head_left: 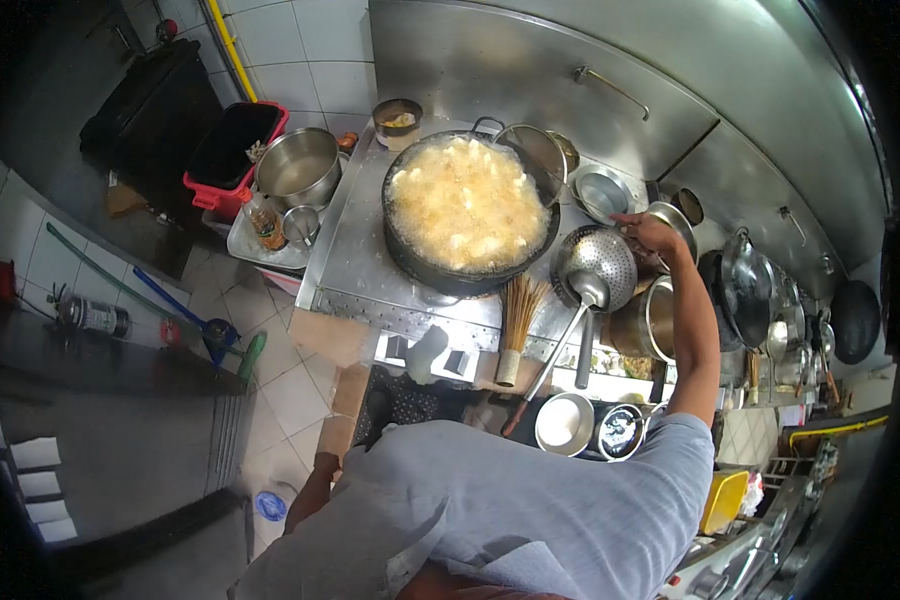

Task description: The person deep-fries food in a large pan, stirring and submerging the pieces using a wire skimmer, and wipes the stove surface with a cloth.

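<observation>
My right hand reaches over the right of the stove, its fingers stretched out beside a round metal pan and the rim of a metal pot. Whether it touches either one I cannot tell. Just below it lie a perforated metal strainer and a ladle with a long handle. My left hand is low beside my body near the stove's front edge; its fingers are hidden. A large black wok holds pale pieces in bubbling oil.
A bamboo brush lies in front of the wok. A wire skimmer leans on its right rim. A steel pot and a bottle stand left. Two containers, including a white one, sit at the front. Woks hang right.
</observation>
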`<state>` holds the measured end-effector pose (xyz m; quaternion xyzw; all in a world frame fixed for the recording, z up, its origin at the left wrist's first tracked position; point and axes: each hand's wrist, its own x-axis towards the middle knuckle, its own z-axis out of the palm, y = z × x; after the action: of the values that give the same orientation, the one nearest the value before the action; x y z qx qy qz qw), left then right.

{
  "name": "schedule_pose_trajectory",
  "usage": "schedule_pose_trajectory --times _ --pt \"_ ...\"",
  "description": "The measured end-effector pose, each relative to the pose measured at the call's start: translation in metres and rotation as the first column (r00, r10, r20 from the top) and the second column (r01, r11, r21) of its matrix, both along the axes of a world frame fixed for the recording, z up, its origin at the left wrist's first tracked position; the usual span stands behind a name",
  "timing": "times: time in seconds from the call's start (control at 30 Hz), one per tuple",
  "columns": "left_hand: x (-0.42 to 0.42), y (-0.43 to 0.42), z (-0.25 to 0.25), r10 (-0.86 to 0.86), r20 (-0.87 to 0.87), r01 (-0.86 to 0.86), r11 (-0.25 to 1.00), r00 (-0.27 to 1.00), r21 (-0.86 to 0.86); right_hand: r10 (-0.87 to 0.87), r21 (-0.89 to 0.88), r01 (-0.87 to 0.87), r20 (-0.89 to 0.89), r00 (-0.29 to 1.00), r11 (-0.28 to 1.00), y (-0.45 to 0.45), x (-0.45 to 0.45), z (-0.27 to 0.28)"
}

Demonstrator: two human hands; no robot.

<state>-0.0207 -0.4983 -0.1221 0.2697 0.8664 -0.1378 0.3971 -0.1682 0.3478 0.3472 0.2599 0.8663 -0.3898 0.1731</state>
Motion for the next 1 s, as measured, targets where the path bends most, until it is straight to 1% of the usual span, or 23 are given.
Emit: schedule_pose_trajectory --times 0.03,0.07,0.1,0.17,0.2,0.23,0.3,0.33,0.43,0.5,0.53,0.6,0.63,0.67,0.7,0.73,0.77,0.83,0.87,0.93,0.97,1.0 --pt "0.009 0.001 0.0 0.006 0.0 -0.006 1.0 1.0 -0.006 0.025 -0.034 -0.025 0.023 0.999 0.999 0.014 -0.003 -0.005" --pt "0.017 0.001 0.001 0.011 -0.001 -0.011 1.0 1.0 -0.009 0.06 0.032 -0.06 0.022 0.998 0.998 0.012 -0.006 -0.007" --pt "0.022 0.001 0.001 0.01 -0.003 -0.01 1.0 1.0 -0.013 0.063 0.03 -0.064 0.022 0.998 0.998 0.008 -0.004 -0.01" --pt "0.032 0.004 0.002 0.011 -0.01 -0.012 1.0 1.0 -0.016 0.008 -0.155 0.009 0.113 0.994 0.988 -0.006 0.001 -0.016" --pt "0.035 0.005 0.002 0.013 -0.012 -0.014 1.0 1.0 -0.017 -0.044 -0.237 0.091 0.197 0.979 0.967 0.011 -0.005 -0.021" --pt "0.038 0.007 0.002 0.013 -0.02 -0.013 1.0 1.0 -0.019 -0.033 -0.239 0.081 0.198 0.98 0.968 0.011 -0.008 -0.028" --pt "0.04 0.008 0.001 0.004 -0.029 -0.004 1.0 1.0 -0.02 0.041 -0.069 -0.036 0.067 0.997 0.997 0.008 -0.004 -0.039" --pt "0.042 0.01 0.001 -0.012 -0.031 0.012 1.0 0.999 -0.017 0.041 -0.073 -0.036 0.066 0.997 0.997 0.009 -0.003 -0.042" --pt "0.038 0.008 0.009 -0.003 -0.058 0.005 0.999 0.998 0.039 0.03 -0.395 0.043 0.177 0.984 0.918 0.016 -0.002 -0.046" --pt "0.032 0.01 0.02 0.008 -0.084 0.0 0.995 0.996 0.097 0.017 -0.371 0.042 0.154 0.988 0.928 0.002 -0.001 -0.053" --pt "0.028 0.011 0.024 0.008 -0.098 0.004 0.992 0.995 0.126 0.024 -0.406 0.059 0.195 0.98 0.912 -0.013 0.001 -0.057" --pt "0.025 0.013 0.026 0.016 -0.122 -0.002 0.993 0.992 0.118 0.055 -0.455 0.08 0.276 0.96 0.887 -0.018 0.002 -0.057" --pt "0.025 0.014 0.027 0.036 -0.146 -0.02 0.993 0.989 0.114 0.054 -0.455 0.081 0.276 0.96 0.887 -0.019 0.003 -0.057" --pt "0.024 0.015 0.027 0.04 -0.147 -0.023 0.993 0.988 0.115 0.011 -0.4 0.087 0.236 0.972 0.912 -0.024 0.001 -0.057" --pt "0.025 0.013 0.029 0.069 -0.162 -0.04 0.984 0.984 0.176 -0.031 -0.346 0.099 0.195 0.98 0.933 -0.028 0.004 -0.059" --pt "0.025 0.011 0.031 0.095 -0.175 -0.052 0.971 0.98 0.235 -0.011 -0.408 0.092 0.196 0.98 0.908 -0.027 0.009 -0.081" --pt "0.025 0.009 0.031 0.089 -0.173 -0.047 0.972 0.981 0.232 0.013 -0.545 0.119 0.231 0.973 0.83 -0.035 0.011 -0.082" --pt "0.021 0.012 0.028 0.018 -0.095 -0.009 0.995 0.995 0.098 0.042 -0.554 0.092 0.224 0.974 0.827 -0.031 0.009 -0.068" --pt "0.021 0.011 0.027 0.014 -0.069 -0.009 0.998 0.997 0.067 0.048 -0.553 0.085 0.222 0.974 0.829 -0.035 0.007 -0.071" --pt "0.024 0.011 0.022 0.014 -0.06 -0.011 0.999 0.998 0.053 -0.07 -0.585 0.171 0.191 0.979 0.792 -0.049 0.014 -0.088" --pt "0.023 0.009 0.02 0.011 -0.058 -0.008 0.999 0.998 0.053 -0.078 -0.589 0.178 0.192 0.978 0.788 -0.05 0.017 -0.089" --pt "0.021 0.009 0.019 0.007 -0.061 -0.004 0.999 0.998 0.054 -0.048 -0.657 0.177 0.21 0.977 0.732 -0.049 0.017 -0.088"
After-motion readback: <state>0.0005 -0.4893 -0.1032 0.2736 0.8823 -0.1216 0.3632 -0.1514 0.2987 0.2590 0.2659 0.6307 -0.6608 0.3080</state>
